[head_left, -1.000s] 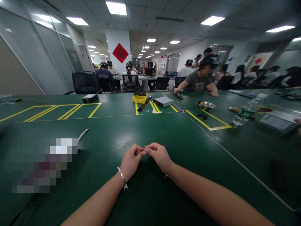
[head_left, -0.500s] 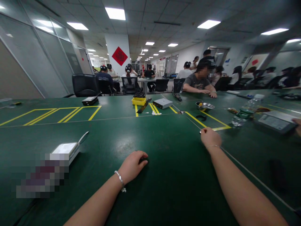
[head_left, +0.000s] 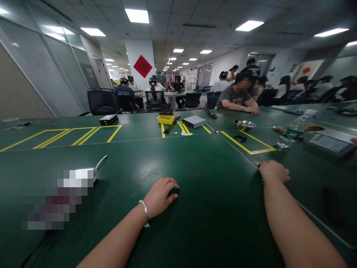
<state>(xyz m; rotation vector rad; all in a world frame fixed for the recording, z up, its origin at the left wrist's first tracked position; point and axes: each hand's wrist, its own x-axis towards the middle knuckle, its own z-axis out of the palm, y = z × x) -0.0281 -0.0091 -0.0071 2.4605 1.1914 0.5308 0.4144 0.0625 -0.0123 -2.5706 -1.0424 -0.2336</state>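
Note:
My left hand lies on the green tabletop, palm down, with the thumb apart from the loosely curved fingers. It holds nothing, and a silver bracelet circles its wrist. Further right, my right hand is closed near the seam in the tabletop. A small dark tip pokes out at its left side; the rest is hidden by the hand, so I cannot make out the thing. Beyond that hand, a black curved piece lies inside a yellow tape outline.
A partly blurred white device with a cord lies left. Further back are a black box, a yellow tray, a grey box and a metal dish. A bottle and metal-cased unit stand right. A person sits opposite.
My right hand has moved right and slightly nearer, turning at the wrist so its fingers point right. My left hand has barely shifted, its fingers a little straighter. The view has swung slightly.

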